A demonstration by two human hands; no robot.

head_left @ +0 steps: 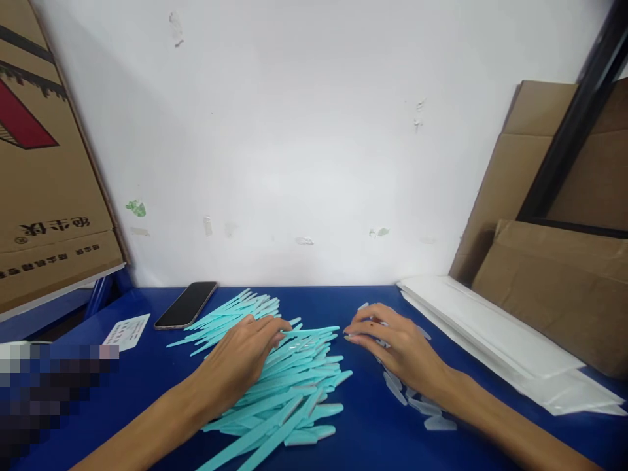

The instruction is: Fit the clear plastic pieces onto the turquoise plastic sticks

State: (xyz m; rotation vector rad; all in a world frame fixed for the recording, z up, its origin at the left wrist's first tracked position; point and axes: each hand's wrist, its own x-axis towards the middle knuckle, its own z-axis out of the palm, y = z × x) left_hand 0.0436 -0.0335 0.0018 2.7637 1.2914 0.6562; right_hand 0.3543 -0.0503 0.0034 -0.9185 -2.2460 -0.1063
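My left hand [241, 356] is closed in a pinch on the end of a slim turquoise eyebrow razor [316, 330], whose other end points right. Beneath it spreads a heap of similar razors [279, 386], partly hidden by the hand. A second, neater bunch of razors [240, 309] lies behind, towards the wall. To the right of the held razor's tip, a small gap away, my right hand [400, 340] has its thumb and fingers drawn together; whatever they hold cannot be made out. Under and around it lie several small translucent caps [426, 407], some covered by the hand.
A phone [187, 305] and a printed card [126, 332] lie at the left of the blue table [161, 379]. White flat sheets or bags [495, 327] are stacked at the right. Cardboard boxes [49, 163] flank the left side, with more cardboard [554, 288] at right. A white wall [314, 144] closes the back.
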